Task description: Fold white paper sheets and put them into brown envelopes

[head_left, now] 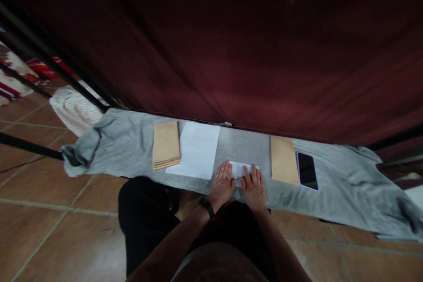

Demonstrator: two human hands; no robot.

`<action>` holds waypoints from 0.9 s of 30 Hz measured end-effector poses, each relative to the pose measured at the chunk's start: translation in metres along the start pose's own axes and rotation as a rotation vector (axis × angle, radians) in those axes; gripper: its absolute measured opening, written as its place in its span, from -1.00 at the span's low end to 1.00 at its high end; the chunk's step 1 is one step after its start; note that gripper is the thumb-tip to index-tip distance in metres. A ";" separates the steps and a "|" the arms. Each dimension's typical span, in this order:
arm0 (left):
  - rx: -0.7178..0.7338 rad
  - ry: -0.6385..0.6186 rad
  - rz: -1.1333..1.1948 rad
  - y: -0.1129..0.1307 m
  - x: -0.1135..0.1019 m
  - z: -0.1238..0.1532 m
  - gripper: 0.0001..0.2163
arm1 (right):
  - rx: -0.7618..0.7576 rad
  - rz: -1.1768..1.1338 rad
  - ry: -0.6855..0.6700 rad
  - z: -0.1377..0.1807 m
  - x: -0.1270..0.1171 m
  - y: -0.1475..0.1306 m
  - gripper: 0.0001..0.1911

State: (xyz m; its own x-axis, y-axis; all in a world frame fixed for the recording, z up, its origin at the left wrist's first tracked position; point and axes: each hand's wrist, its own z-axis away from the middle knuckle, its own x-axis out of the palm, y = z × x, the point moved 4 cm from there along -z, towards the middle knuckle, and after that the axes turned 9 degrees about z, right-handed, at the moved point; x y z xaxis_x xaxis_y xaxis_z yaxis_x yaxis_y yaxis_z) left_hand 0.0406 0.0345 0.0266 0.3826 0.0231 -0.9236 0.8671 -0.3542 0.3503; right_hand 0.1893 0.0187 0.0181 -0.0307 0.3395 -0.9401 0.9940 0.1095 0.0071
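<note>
A small folded sheet of white paper [238, 169] lies on the grey cloth right in front of me. My left hand [222, 184] rests flat over its left side, fingers stretched out. Over the right side my right hand [254, 187] lies with its fingers spread, pressing on the paper. Both hands cover part of the sheet, so its folds are partly hidden. Just left of my left hand is larger white paper [198, 150]. A stack of brown envelopes [165, 143] overlaps its left edge. To the right of my right hand lies another brown envelope [284, 160].
A phone [307, 171] with a pale purple edge lies beside the right envelope. The grey cloth [122, 141] covers a long narrow surface. Behind it hangs a dark red curtain [231, 53]. Black metal bars [29, 145] stand at the left, above a tiled floor [66, 238].
</note>
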 end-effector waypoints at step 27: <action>-0.894 0.697 0.410 -0.255 -0.169 0.036 -0.42 | -0.008 0.007 0.084 0.006 0.019 0.003 -0.44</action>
State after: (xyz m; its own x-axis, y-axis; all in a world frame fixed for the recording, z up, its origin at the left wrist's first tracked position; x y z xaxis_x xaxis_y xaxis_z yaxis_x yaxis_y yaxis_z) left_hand -0.2570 0.0869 0.0878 0.5324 0.6582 -0.5323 0.4499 0.3127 0.8365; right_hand 0.1924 0.0193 -0.0016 -0.0331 0.4171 -0.9082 0.9933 0.1144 0.0164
